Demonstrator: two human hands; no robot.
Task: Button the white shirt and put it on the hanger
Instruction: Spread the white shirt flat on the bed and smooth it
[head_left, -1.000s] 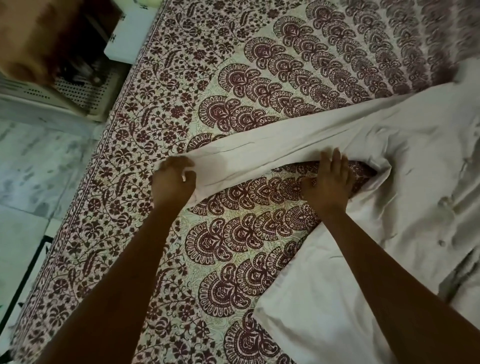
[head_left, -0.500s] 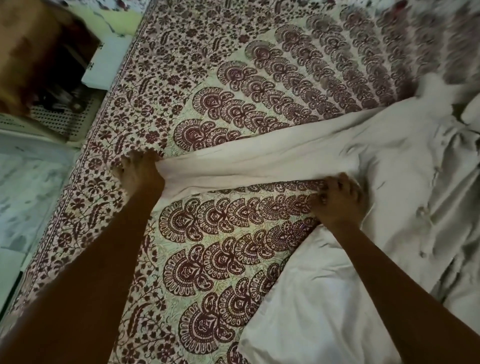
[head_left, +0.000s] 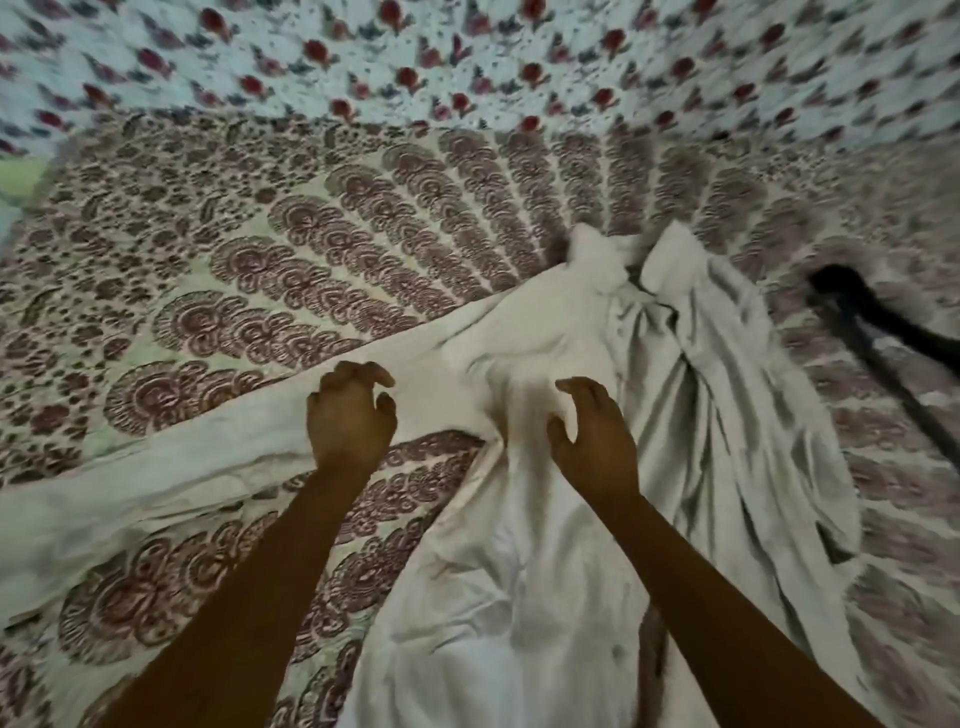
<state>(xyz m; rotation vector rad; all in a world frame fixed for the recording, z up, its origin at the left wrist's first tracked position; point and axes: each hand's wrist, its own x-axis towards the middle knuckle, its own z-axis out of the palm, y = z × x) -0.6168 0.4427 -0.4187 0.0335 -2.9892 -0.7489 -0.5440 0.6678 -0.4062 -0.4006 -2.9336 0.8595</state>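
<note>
The white shirt (head_left: 519, 571) lies crumpled on a bed, collar at the far end, one long sleeve (head_left: 156, 478) stretched out to the left. My left hand (head_left: 350, 415) hovers over the upper part of that sleeve, fingers curled and apart, holding nothing. My right hand (head_left: 592, 441) hovers over the shirt's shoulder area, fingers spread, also free of the cloth. A black hanger (head_left: 883, 332) lies on the bed at the right edge, partly cut off by the frame. The picture is blurred.
The bed carries a cream bedsheet (head_left: 311, 249) with a maroon fan pattern. A white cloth with red flowers (head_left: 467, 62) fills the far side.
Both hands have let go of the sleeve and moved right toward the shirt's body. The view has swung up and right, and the hanger has come into sight.
</note>
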